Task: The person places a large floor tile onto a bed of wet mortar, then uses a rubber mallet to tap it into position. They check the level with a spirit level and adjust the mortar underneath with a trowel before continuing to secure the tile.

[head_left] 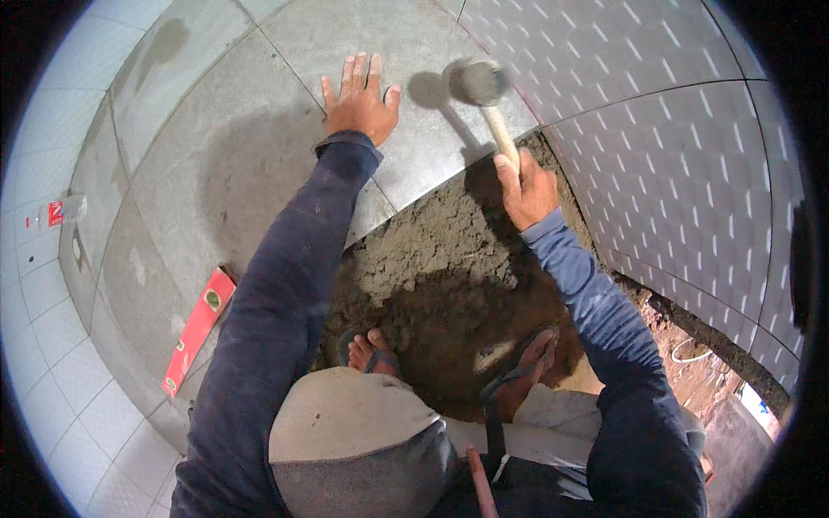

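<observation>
My right hand (528, 192) is wrapped round the pale wooden handle of a mallet (479, 84). Its dark, rounded head is slightly blurred and hangs over a grey floor tile (432, 142), on which its shadow falls. Flat on the tiles lies my left hand (361, 108), fingers spread, near the joint between two of them. Along the near edge of the tiles runs a bed of wet grey mortar (449, 246), rough and lumpy, between my arms and ahead of my feet.
A red spirit level (199, 330) lies on the tiles to the left of my left arm. A clear plastic bottle (72, 210) with a red label is at the far left. Patterned wall tiles (639, 147) rise on the right. My sandalled feet (373, 352) stand at the mortar's near side.
</observation>
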Tool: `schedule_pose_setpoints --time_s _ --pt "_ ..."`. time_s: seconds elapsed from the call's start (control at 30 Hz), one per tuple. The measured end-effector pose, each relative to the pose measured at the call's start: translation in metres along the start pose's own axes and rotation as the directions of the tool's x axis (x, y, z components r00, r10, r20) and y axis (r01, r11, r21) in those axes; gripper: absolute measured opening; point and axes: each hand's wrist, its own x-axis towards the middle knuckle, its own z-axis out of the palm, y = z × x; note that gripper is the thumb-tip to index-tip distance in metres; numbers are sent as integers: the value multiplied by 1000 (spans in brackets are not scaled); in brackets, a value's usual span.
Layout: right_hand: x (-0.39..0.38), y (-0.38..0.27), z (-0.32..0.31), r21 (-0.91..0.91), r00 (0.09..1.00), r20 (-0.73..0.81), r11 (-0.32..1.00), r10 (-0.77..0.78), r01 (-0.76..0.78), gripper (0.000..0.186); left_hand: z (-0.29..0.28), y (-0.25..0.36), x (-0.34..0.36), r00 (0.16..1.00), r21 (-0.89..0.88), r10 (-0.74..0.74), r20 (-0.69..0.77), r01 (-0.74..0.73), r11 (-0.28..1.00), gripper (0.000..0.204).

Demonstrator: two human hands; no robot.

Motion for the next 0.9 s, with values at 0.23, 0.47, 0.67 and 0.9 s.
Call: schedule_pose_setpoints --time_s 0.23,0.47,0.67,0.9 --pt "-2 3 -2 -28 995 88 998 56 -54 38 2 -1 -2 999 9 -5 36 4 1000 62" --pt "-9 8 3 -68 995 100 997 -20 27 38 -4 1 -2 1000 -23 -8 25 8 1000 62" --pt "-8 10 8 -115 982 183 993 43 -22 41 0 0 0 1000 -23 7 -13 -8 1000 61" --pt "-9 3 4 -142 975 221 990 32 0 42 -3 6 -1 1000 -41 -12 1 12 999 61"
